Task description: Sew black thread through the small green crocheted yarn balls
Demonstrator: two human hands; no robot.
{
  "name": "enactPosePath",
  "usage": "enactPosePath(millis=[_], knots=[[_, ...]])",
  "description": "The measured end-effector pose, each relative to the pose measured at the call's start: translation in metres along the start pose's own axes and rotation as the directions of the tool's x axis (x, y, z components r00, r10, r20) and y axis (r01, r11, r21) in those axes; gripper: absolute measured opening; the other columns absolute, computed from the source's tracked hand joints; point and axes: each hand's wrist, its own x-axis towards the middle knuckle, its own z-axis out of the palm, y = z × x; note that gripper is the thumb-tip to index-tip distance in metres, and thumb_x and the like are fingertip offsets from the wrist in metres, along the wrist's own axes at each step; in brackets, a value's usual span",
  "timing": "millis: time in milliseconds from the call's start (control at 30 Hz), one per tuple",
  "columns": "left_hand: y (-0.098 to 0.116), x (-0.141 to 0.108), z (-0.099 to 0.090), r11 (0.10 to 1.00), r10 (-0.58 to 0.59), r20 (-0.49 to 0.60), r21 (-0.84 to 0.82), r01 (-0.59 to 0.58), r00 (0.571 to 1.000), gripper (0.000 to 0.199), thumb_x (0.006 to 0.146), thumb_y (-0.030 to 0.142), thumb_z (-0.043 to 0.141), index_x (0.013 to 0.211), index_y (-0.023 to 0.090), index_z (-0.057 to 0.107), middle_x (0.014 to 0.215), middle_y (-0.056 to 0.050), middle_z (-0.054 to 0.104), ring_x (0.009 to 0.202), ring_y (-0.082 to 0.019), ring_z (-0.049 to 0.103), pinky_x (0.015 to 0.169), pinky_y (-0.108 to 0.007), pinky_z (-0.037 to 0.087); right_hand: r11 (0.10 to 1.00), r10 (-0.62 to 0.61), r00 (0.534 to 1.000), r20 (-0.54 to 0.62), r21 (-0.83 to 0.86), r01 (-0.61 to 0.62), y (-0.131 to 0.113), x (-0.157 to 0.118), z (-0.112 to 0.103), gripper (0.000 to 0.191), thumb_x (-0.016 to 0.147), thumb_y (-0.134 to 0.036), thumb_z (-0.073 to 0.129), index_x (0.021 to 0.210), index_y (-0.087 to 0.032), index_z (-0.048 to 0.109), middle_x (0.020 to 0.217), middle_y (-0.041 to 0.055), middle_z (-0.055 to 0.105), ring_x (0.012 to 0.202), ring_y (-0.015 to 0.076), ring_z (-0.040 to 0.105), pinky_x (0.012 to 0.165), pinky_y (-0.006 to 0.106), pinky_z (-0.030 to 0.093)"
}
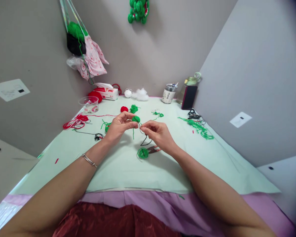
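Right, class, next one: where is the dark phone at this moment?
In the head view, the dark phone stands upright toward the table's far right corner, leaning by the greenish bottle.

bracelet (pixel 89 160): glossy metal | tub (pixel 92 102): clear plastic | green piece (pixel 136 118): matt yarn

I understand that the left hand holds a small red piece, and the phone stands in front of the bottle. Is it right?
Not quite: the small piece in the left hand is green, not red, as the head view shows. The phone does stand in front of the bottle.
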Motion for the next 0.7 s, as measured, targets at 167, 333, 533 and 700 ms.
enactPosePath(millis=[167,333,533,700], knots=[[-0.0007,0.0004,0.0004,1.0,-0.006,-0.005,-0.001,0.006,1.0,0.036,0.066,0.03,0.087,0.09,0.018,0.063,0.085,0.002,0.067,0.072,-0.013,0.067,0.077,-0.033,0.055,1.0,-0.001,1.0,0.006,-0.015,0.001,0.0008,0.0009,-0.0006,0.023,0.083,-0.04,0.068,0.081,-0.017,0.07,0.06,-0.0016,0.053,0.054,0.0103,0.041,0.05,0.025,0.03],[0.0,0.0018,-0.0008,0.999,-0.04,-0.054,-0.019,0.039,0.998,0.039,0.064,0.033,0.088,0.088,0.019,0.061,0.083,0.003,0.065,0.067,-0.013,0.067,0.074,-0.034,0.056,1.0,-0.024,1.0,0.002,-0.02,0.024,0.0009,0.0005,-0.0008,0.024,0.083,-0.041,0.068,0.082,-0.017,0.07,0.061,-0.0013,0.054,0.055,0.0105,0.041,0.051,0.026,0.03],[0.0008,0.0006,0.0004,1.0,-0.03,-0.028,0.002,0.03,0.999,0.039,0.064,0.03,0.088,0.087,0.018,0.06,0.082,0.004,0.066,0.069,-0.013,0.068,0.075,-0.033,0.055,1.0,-0.019,1.0,0.007,-0.019,0.019,0.0017,0.0001,0.0,0.024,0.084,-0.041,0.067,0.083,-0.018,0.07,0.062,-0.0013,0.054,0.056,0.0106,0.04,0.051,0.026,0.03],[0.0035,-0.0011,0.0023,1.0,-0.013,-0.013,-0.016,0.013,1.0,0.036,0.066,0.029,0.087,0.091,0.019,0.064,0.086,0.002,0.068,0.077,-0.015,0.069,0.083,-0.035,0.055,0.999,-0.034,0.999,-0.013,-0.002,0.034,0.002,-0.0006,0.0,0.022,0.084,-0.04,0.068,0.083,-0.018,0.07,0.063,-0.0011,0.054,0.056,0.011,0.042,0.053,0.026,0.032]])
